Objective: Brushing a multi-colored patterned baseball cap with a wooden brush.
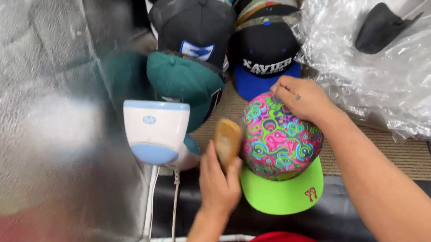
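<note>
I see my left hand (217,180) clamped on a brush (228,140) beside the swirly cap (278,140); my right hand (298,98), fingers together, presses its crown.

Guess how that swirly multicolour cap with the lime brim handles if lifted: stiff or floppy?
Probably keeps its shape: the multicolour cap has a crown standing domed under the right hand, and its lime brim lies flat and looks stiff. Likely light for its size. The fabric looks grippy, and the flat brim should stop rolling.
</note>
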